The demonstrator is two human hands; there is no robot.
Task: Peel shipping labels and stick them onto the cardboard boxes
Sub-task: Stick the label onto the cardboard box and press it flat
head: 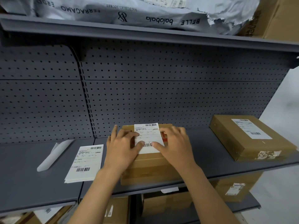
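Both hands (148,146) seemingly flat on box (150,168) label (148,136)

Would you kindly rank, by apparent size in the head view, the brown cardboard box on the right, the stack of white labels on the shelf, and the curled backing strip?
1. Brown cardboard box on the right
2. Stack of white labels
3. Curled white backing strip

The box sits farther away yet looks largest.
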